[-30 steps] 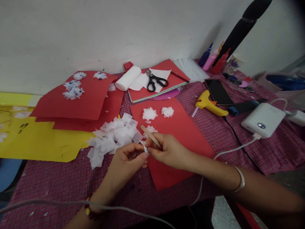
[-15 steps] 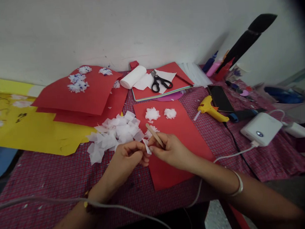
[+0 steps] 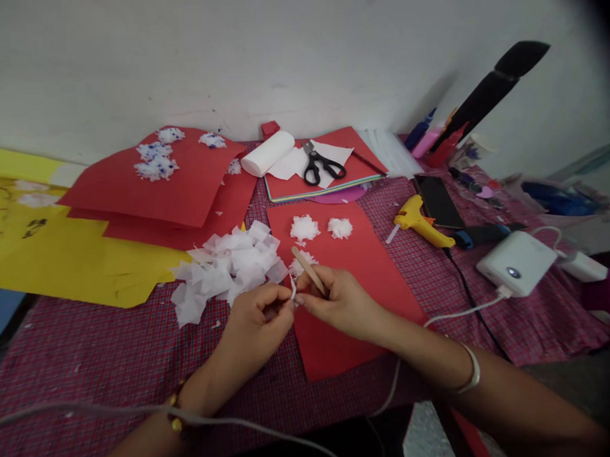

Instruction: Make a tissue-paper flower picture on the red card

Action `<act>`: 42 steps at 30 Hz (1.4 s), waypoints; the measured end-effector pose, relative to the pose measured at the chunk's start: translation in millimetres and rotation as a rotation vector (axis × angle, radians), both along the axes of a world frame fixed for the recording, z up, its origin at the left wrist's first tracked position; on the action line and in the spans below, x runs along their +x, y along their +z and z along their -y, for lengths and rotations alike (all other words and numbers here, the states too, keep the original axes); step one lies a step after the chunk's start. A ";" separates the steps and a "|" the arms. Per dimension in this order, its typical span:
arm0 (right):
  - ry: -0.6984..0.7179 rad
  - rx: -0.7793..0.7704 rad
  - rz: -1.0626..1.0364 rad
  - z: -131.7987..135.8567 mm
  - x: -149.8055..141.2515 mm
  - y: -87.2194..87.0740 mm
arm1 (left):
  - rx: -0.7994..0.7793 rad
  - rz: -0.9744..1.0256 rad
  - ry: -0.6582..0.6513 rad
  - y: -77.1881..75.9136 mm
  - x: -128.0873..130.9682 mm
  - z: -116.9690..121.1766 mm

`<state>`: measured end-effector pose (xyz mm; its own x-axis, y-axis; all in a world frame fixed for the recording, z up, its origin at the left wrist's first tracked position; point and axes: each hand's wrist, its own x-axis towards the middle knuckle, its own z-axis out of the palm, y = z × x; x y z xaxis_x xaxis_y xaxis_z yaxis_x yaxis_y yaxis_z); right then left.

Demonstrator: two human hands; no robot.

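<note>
My left hand (image 3: 263, 326) is closed, pinching a small piece of white tissue paper (image 3: 293, 287) between thumb and finger. My right hand (image 3: 342, 300) grips a wooden craft stick (image 3: 307, 268), its rounded end pointing up and left; its fingertips also touch the tissue piece. Under the hands lies a red paper sheet (image 3: 367, 279). Two fluffy white tissue tufts, one at the left (image 3: 305, 228) and one at the right (image 3: 340, 228), sit on it; a third tuft (image 3: 299, 263) is partly hidden by the stick. A heap of cut tissue squares (image 3: 231, 261) lies left of the sheet.
Behind are scissors (image 3: 319, 167), a tissue roll (image 3: 268, 154) and stacked coloured paper. Red sheets with blue-dotted tufts (image 3: 148, 187) lie over yellow paper (image 3: 86, 263). At the right are a yellow glue gun (image 3: 419, 222), a phone (image 3: 438, 200) and a white power bank (image 3: 517, 260). A cable (image 3: 242, 425) crosses in front.
The tissue piece between my fingertips has gone from a visible flat triangle to a narrow, folded-looking strip. My left fingers have curled closer around it. The right hand keeps the stick almost still.
</note>
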<state>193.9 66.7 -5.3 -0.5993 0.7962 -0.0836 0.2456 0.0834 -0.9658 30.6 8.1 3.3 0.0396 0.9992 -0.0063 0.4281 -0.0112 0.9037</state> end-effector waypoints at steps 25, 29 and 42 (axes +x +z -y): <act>0.000 -0.046 -0.021 3.9 -5.8 0.9 | 0.304 -0.340 -0.040 -7.2 -0.4 3.1; -0.002 -0.099 -0.021 2.3 -6.2 2.2 | 0.209 -0.256 0.011 -5.2 -1.3 1.4; 0.061 -0.066 -0.004 4.7 -3.9 3.3 | -0.155 0.139 0.070 7.9 -1.0 -4.7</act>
